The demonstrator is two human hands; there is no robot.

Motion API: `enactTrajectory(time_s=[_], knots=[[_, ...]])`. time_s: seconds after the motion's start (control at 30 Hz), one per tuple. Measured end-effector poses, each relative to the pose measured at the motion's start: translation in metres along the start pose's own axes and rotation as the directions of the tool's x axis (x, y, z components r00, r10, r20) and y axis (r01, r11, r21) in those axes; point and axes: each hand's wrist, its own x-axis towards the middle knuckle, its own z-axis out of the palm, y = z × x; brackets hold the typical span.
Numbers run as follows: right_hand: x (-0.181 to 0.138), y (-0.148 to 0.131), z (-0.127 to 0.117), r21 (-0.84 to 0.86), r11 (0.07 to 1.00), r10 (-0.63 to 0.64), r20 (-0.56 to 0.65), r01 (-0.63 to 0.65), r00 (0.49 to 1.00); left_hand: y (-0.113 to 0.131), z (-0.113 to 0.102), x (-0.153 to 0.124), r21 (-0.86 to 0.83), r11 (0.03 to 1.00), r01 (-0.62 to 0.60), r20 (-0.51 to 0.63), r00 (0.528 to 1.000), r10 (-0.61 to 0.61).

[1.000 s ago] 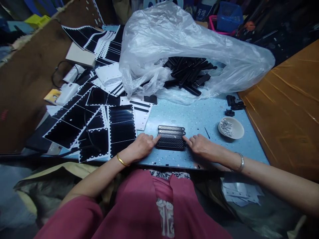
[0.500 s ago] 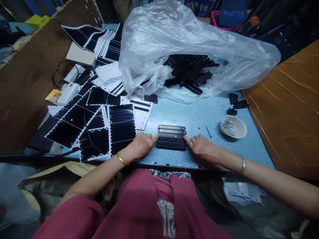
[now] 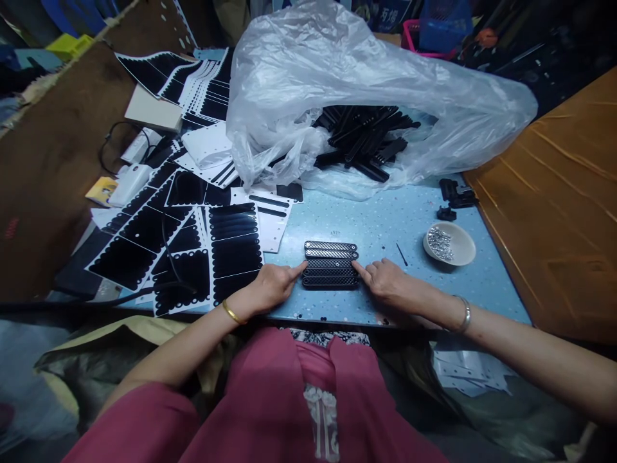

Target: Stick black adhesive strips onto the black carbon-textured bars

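A small row of flat black perforated strips (image 3: 330, 263) lies side by side on the blue table (image 3: 385, 225), near its front edge. My left hand (image 3: 270, 287) is curled with its forefinger stretched out, the tip pressing the left ends of the strips. My right hand (image 3: 388, 281) mirrors it, forefinger against the right ends, other fingers folded. Neither hand grips anything.
A big clear plastic bag (image 3: 357, 83) spilling black strips (image 3: 366, 138) fills the back of the table. Black-and-white die-cut sheets (image 3: 193, 238) cover the left side. A white bowl of small metal bits (image 3: 448, 244) and black clips (image 3: 456, 193) sit right. An orange-brown board (image 3: 559, 206) borders the right.
Both hands stay at the ends of the strip row, forefingers shifted slightly nearer along it. The view has drifted a little.
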Motion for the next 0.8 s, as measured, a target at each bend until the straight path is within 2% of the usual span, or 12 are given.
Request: enactTrajectory(time_s=[0.07, 0.17, 0.27, 0.4, 0.5, 0.57, 0.63, 0.73, 0.8], knots=[[0.001, 0.0, 0.0, 0.016, 1.0, 0.009, -0.014, -0.009, 1.0, -0.001, -0.003, 0.006, -0.005, 1.0, 0.007, 0.008, 1.0, -0.007], [0.001, -0.001, 0.002, 0.059, 0.998, 0.025, -0.027, -0.023, 0.999, 0.001, -0.007, 0.009, 0.115, 0.993, -0.03, 0.056, 0.998, 0.024], [0.002, 0.002, 0.006, 0.173, 0.985, 0.029, -0.021, -0.025, 0.999, 0.004, -0.01, 0.009, 0.191, 0.978, -0.081, 0.09, 0.994, 0.064], [0.002, 0.01, 0.012, 0.465, 0.883, 0.085, -0.02, -0.066, 0.996, 0.004, -0.012, 0.012, 0.152, 0.986, -0.072, 0.065, 0.996, 0.062], [0.002, 0.016, 0.013, 0.571, 0.813, 0.131, 0.005, -0.11, 0.991, 0.005, -0.011, 0.016, 0.112, 0.992, -0.052, 0.011, 0.999, 0.051], [0.002, 0.018, 0.011, 0.557, 0.822, 0.126, 0.023, -0.118, 0.992, 0.005, -0.01, 0.016, 0.106, 0.993, -0.042, -0.009, 0.999, 0.044], [0.002, 0.016, 0.008, 0.483, 0.87, 0.098, 0.028, -0.099, 0.995, 0.006, -0.009, 0.016, 0.104, 0.993, -0.048, -0.004, 0.999, 0.049], [0.002, 0.008, 0.0, 0.251, 0.967, 0.038, 0.023, -0.043, 0.999, 0.005, -0.01, 0.016, 0.098, 0.993, -0.072, 0.04, 0.997, 0.068], [0.003, 0.004, -0.006, 0.089, 0.996, -0.003, 0.031, 0.0, 1.0, 0.005, -0.011, 0.016, 0.105, 0.991, -0.085, 0.076, 0.994, 0.078]])
